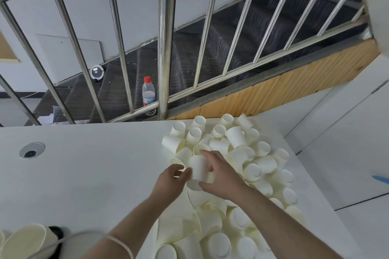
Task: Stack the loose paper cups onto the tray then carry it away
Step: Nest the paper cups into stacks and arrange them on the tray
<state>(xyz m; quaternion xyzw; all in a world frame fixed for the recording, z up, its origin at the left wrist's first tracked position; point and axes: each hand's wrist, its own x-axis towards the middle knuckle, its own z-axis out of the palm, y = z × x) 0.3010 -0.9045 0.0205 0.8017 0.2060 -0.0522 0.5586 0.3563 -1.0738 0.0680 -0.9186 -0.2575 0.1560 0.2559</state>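
A large heap of loose white paper cups (237,174) covers the right half of the white table (84,174). My right hand (221,176) grips one white cup (199,169) at the heap's left edge, fingers over its top and thumb under it. My left hand (171,183) touches the same cup's lower left side with curled fingertips. At the bottom left corner lie stacked cups (25,239) on their side, beside a dark object; no tray is plainly visible.
A steel stair railing (164,48) stands just behind the table's far edge, with dark carpeted stairs beyond. A water bottle (149,95) with a red cap stands by the railing. A round cable hole (32,150) sits in the table at the left.
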